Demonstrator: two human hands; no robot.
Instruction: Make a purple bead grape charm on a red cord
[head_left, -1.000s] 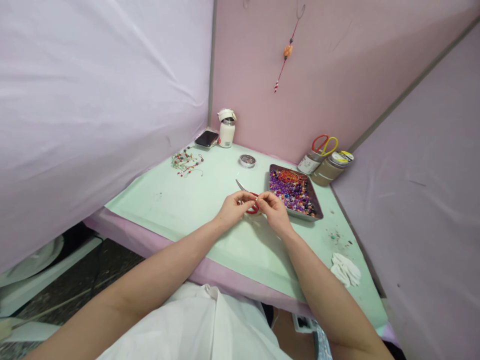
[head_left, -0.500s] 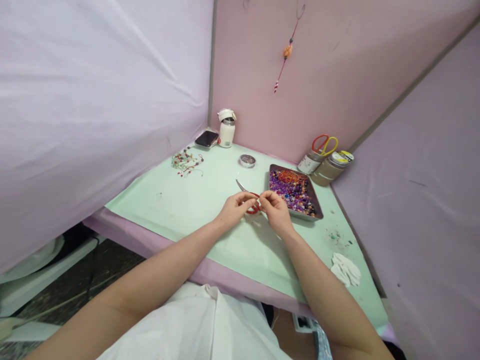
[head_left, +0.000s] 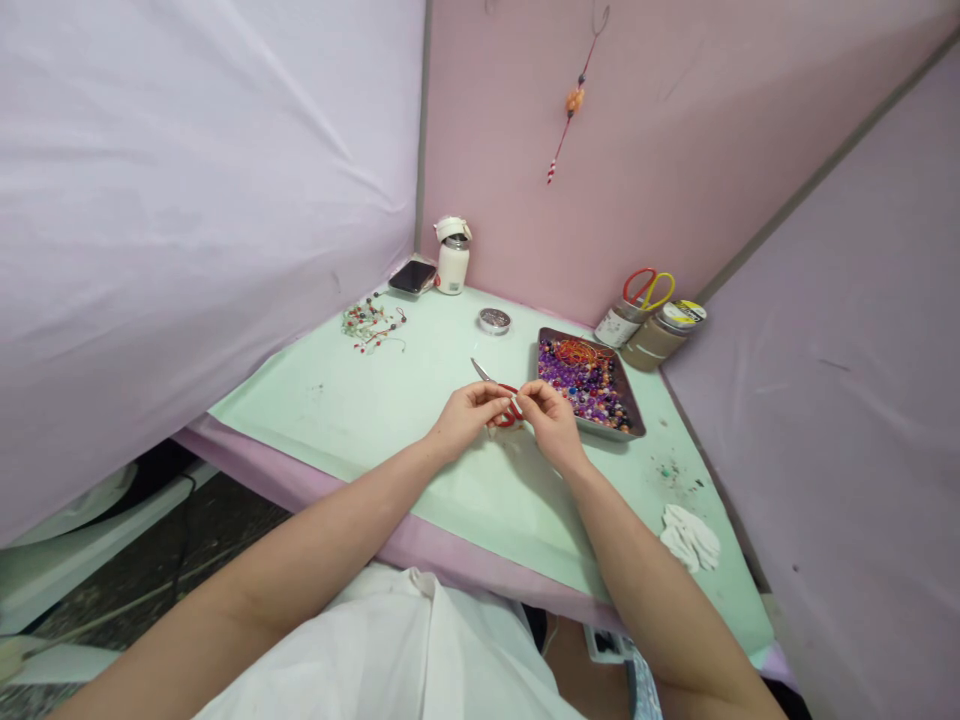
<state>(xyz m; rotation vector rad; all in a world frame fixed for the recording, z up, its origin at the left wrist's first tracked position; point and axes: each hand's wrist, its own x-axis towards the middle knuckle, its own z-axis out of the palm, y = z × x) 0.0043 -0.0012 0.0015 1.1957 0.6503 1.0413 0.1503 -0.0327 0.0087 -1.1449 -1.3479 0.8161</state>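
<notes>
My left hand (head_left: 468, 418) and my right hand (head_left: 551, 421) meet fingertip to fingertip above the green table cover. Each is closed in a pinch, and what lies between the fingers is too small to make out. Just beneath them are red-handled scissors (head_left: 482, 370), blades pointing to the far left, the handles partly hidden by my fingers. Close beyond my right hand stands a dark rectangular tray (head_left: 630, 385) full of purple, orange and dark beads (head_left: 574, 375), with a coil of orange-red cord (head_left: 579, 352) on top.
Strung beads (head_left: 373, 326) lie at the left near a phone (head_left: 412, 277) and a white bottle (head_left: 453, 262). A round tin (head_left: 494, 321) sits mid-back. Two jars (head_left: 656, 340) stand back right, one holding scissors (head_left: 651, 287). White gloves (head_left: 690, 538) lie at right. A beaded string (head_left: 574, 102) hangs above.
The fingertips of both hands have shifted very slightly while staying pinched together over the scissors. Nothing else on the table has moved.
</notes>
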